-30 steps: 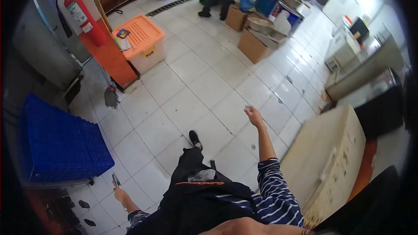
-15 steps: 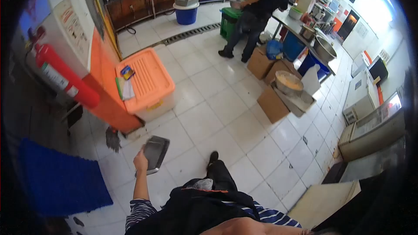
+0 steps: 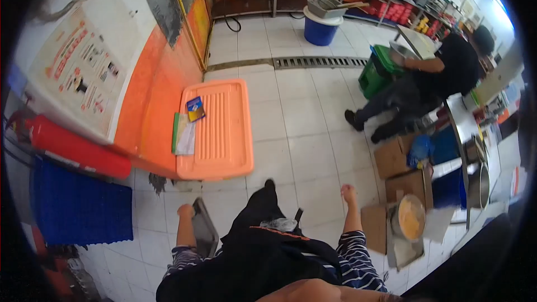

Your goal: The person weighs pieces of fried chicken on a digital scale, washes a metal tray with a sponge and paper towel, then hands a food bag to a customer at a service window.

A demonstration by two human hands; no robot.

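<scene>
My left hand (image 3: pixel 185 210) is closed on the edge of a shallow rectangular metal tray (image 3: pixel 205 228), which hangs tilted at my left side. My right hand (image 3: pixel 348 193) is out on the other side over the tiled floor, its fingers curled in and nothing seen in them. Ahead of my left hand stands an orange-lidded storage bin (image 3: pixel 218 128). On its lid lie a small blue and yellow packet (image 3: pixel 196 109) and some papers with a green edge (image 3: pixel 183 135).
To the left are a red fire extinguisher (image 3: pixel 78 148) and a blue crate (image 3: pixel 84 204). A co-worker (image 3: pixel 447 72) bends with a metal bowl (image 3: pixel 401 51) over a green bin (image 3: pixel 380 69). Cardboard boxes (image 3: pixel 392 156) and a bowl of orange food (image 3: pixel 412 217) stand at right. A floor drain (image 3: pixel 319 62) crosses ahead.
My view has turned left and moved forward, so the orange-lidded bin is nearer. My right hand has come into view. The tray has swung lower, still in my left hand.
</scene>
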